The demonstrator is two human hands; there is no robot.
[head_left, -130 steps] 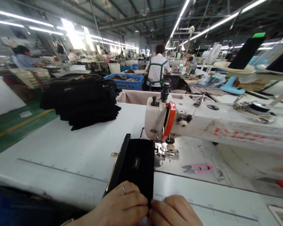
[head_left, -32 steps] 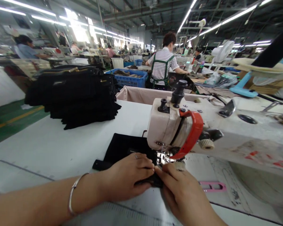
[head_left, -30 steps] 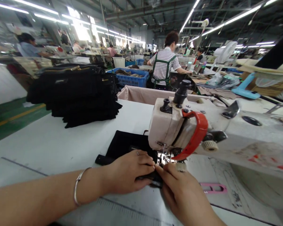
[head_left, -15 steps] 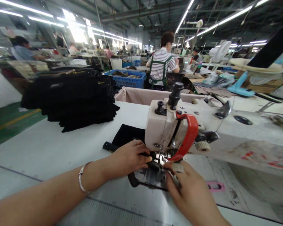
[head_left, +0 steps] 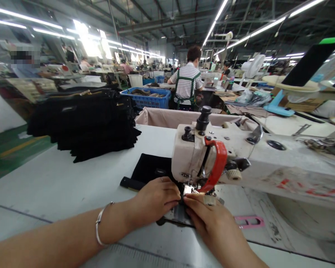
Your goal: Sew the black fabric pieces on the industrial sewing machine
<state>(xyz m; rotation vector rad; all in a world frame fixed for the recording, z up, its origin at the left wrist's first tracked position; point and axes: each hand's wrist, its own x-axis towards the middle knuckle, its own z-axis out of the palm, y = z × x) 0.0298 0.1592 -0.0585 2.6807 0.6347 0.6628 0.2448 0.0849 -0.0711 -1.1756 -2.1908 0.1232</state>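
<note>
A sewing machine [head_left: 198,149] with a red guard stands before me, its needle area lit. A black fabric piece [head_left: 150,165] with a small label lies flat to the left of the machine head, and part of it runs behind the head toward the needle. My left hand [head_left: 159,197] is closed on the fabric's near edge, fingertips just left of the presser foot. Close to those fingertips, my right hand [head_left: 209,216] pinches at the same black fabric in front of the foot. The fingers cover most of the edge they hold.
A tall stack of black fabric pieces [head_left: 86,123] sits at the table's left. Behind the machine is a pink cloth-lined bin [head_left: 162,113], then a blue basket [head_left: 147,100] and a person in a striped shirt [head_left: 187,83]. A pink plate [head_left: 249,221] lies at the right.
My right hand has moved left, its fingertips now close to my left hand's. More of the black fabric shows, including its label. The view has shifted slightly.
</note>
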